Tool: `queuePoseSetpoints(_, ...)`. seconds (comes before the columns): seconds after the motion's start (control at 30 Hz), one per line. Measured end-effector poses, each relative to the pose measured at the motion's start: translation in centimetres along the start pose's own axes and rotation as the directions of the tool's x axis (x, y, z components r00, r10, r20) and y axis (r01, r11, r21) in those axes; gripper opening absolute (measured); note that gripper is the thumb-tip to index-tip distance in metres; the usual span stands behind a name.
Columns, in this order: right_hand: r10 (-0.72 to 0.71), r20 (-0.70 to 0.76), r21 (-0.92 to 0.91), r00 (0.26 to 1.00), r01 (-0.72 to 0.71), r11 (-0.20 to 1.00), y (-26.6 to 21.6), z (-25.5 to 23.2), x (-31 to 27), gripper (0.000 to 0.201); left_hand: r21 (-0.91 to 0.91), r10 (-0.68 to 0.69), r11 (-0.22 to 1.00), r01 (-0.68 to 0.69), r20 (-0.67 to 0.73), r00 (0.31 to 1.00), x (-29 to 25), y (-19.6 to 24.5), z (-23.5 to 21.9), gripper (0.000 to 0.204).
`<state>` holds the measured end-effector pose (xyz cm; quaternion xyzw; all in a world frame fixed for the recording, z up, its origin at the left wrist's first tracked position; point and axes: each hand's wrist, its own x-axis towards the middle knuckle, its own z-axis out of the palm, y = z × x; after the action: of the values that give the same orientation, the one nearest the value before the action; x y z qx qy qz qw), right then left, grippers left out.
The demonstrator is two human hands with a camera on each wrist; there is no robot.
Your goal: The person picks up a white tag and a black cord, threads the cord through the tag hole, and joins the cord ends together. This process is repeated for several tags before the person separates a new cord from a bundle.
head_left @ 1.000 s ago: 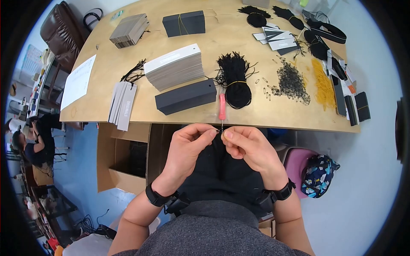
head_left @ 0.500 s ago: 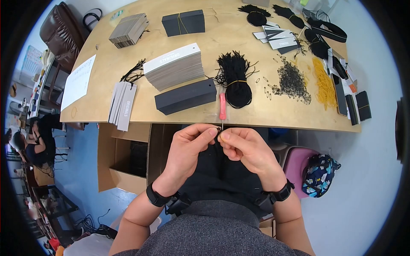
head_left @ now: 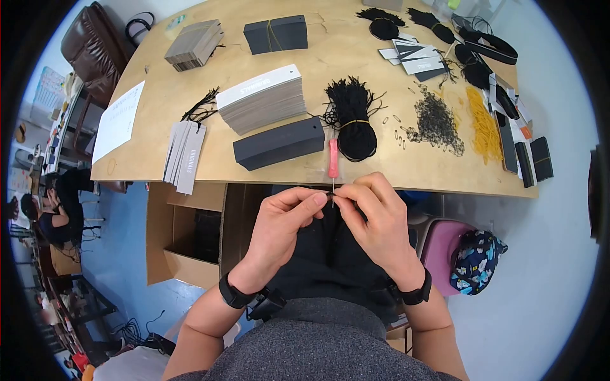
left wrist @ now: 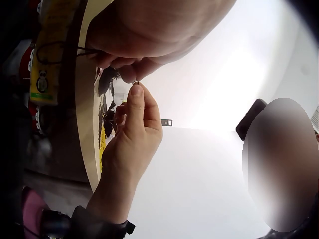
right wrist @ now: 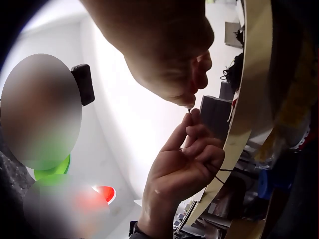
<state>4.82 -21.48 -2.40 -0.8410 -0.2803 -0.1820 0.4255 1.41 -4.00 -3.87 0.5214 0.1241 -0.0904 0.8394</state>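
Note:
Both hands meet just off the table's front edge, in front of the lap. My left hand pinches a thin black cord between thumb and forefinger; part of the cord loops below that hand in the left wrist view. The right hand pinches a short dark bit at the left fingertips, its other fingers bent; the fingertips mostly hide this bit. Right beside the fingertips, the thin metal shaft of a pink-handled tool sticks out over the edge.
Behind the hands stand a dark card stack and a white-topped stack of tags. A bundle of black cords, loose safety pins and yellow rubber bands lie to the right. Strung tags overhang the edge at left.
The right hand has risen and turned, its forefinger now arched higher and its fingertips meeting the left ones at the metal shaft. The left hand has barely moved.

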Motion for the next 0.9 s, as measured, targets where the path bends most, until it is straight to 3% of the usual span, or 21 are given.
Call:
queuePoseSetpoints(0.27,-0.074,0.004,-0.015,0.997,0.074,0.997,0.2,-1.0,1.0,0.019,0.057,-0.026,0.998,0.023,0.055,0.998,-0.5,0.0,-0.5,0.016)
queuePoseSetpoints(0.33,-0.076,-0.014,-0.027,0.997,0.075,0.997,0.3,-1.1,1.2,0.019,-0.12,-0.121,0.984,0.133,0.1,0.988,-0.8,-0.1,-1.2,0.018)
queuePoseSetpoints(0.37,-0.091,-0.011,-0.065,0.996,0.09,0.994,0.4,-1.0,1.2,0.019,-0.12,-0.122,0.984,0.133,0.1,0.987,-0.8,0.0,-1.2,0.018)
queuePoseSetpoints(0.43,-0.107,-0.004,-0.099,0.994,0.107,0.989,0.4,-0.7,1.0,0.019,-0.44,-0.203,0.841,0.314,0.282,0.938,-1.0,0.2,-1.2,0.017)
queuePoseSetpoints(0.5,-0.168,0.056,-0.079,0.984,0.172,0.982,0.1,-0.2,0.5,0.017,-0.433,-0.167,0.865,0.252,0.224,0.96,-1.1,0.3,-0.7,0.017)
queuePoseSetpoints(0.57,-0.118,0.073,-0.017,0.99,0.12,0.993,-0.5,0.0,0.0,0.016,-0.419,-0.131,0.887,0.192,0.171,0.976,-0.9,0.2,-0.3,0.016)
queuePoseSetpoints(0.6,-0.068,0.09,0.04,0.994,0.064,0.997,-0.8,0.0,-0.3,0.015,-0.17,0.011,0.985,0.006,0.098,0.995,-0.7,0.1,-0.1,0.015)
queuePoseSetpoints(0.63,0.011,0.117,0.095,0.993,-0.023,0.995,-1.2,-0.3,-0.4,0.013,0.103,0.166,0.98,-0.172,0.067,0.984,-0.5,0.0,0.0,0.015)
queuePoseSetpoints(0.67,0.016,0.115,0.091,0.993,-0.026,0.995,-1.4,-0.6,-0.5,0.013,0.102,0.163,0.98,-0.17,0.072,0.984,-0.6,0.2,0.0,0.015)
queuePoseSetpoints(0.7,0.114,0.154,0.168,0.981,-0.14,0.976,-1.5,-0.9,-0.5,0.011,0.387,0.306,0.857,-0.34,0.148,0.941,-0.7,0.7,-0.1,0.015)
queuePoseSetpoints(0.73,0.205,0.201,0.242,0.958,-0.251,0.937,-1.6,-1.1,-0.5,0.01,0.616,0.411,0.626,-0.479,0.26,0.873,-0.8,0.9,-0.2,0.016)
queuePoseSetpoints(0.77,0.207,0.2,0.242,0.958,-0.253,0.937,-1.7,-1.4,-0.5,0.01,0.616,0.41,0.626,-0.478,0.261,0.874,-0.8,1.0,-0.2,0.016)
queuePoseSetpoints(0.83,0.329,0.337,0.306,0.882,-0.433,0.848,-1.6,-1.9,-0.4,0.008,0.684,0.505,0.41,-0.604,0.381,0.774,-0.8,1.2,-0.2,0.016)
queuePoseSetpoints(0.9,0.339,0.386,0.33,0.858,-0.472,0.817,-1.2,-2.2,-0.5,0.007,0.687,0.481,0.444,-0.576,0.36,0.8,-1.0,1.8,0.1,0.013)
